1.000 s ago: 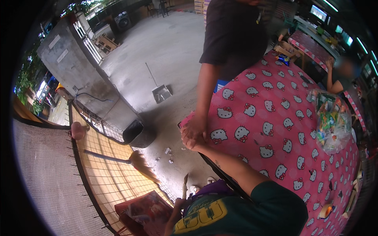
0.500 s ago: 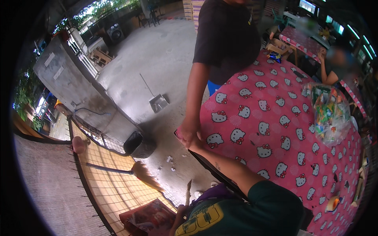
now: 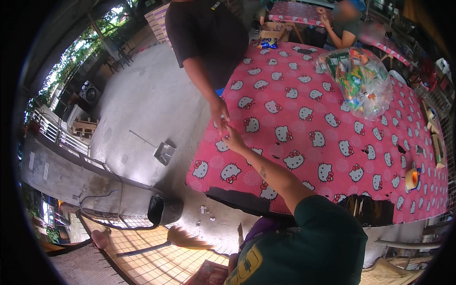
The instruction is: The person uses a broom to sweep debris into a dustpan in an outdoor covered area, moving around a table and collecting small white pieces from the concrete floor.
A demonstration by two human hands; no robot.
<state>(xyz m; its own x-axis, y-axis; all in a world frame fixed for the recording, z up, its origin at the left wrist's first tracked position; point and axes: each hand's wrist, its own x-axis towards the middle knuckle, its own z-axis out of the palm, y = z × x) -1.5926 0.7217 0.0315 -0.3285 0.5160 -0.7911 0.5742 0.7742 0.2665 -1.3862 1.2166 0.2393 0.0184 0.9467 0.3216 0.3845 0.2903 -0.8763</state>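
Observation:
My right hand point(image 3: 232, 139) reaches out over the near left part of a table with a pink cat-print cover point(image 3: 304, 137). Its fingers are bent and closed, meeting the hand point(image 3: 219, 112) of a person in a dark shirt. Whatever small thing lies between the fingertips, if anything, I cannot make out. Low in the picture, my left hand point(image 3: 232, 261) is mostly hidden by my green shirt, so its fingers do not show clearly. Beside it is a red printed package point(image 3: 211, 273), cut off by the lower edge. A thin, pointed brownish piece point(image 3: 240, 232) sticks up near that hand.
On the table lie a clear bag of colourful packets point(image 3: 358, 83), a blue packet point(image 3: 268, 43) and a tape roll point(image 3: 412, 178). Left of it are a dustpan point(image 3: 165, 153), a black bin point(image 3: 165, 210) and a broom point(image 3: 183, 239). Another person point(image 3: 344, 33) sits at the back.
My view has turned right. My right hand and the other person's hand, earlier overlapping at the table corner, now meet only at the fingers above the cover. Less of the red package shows.

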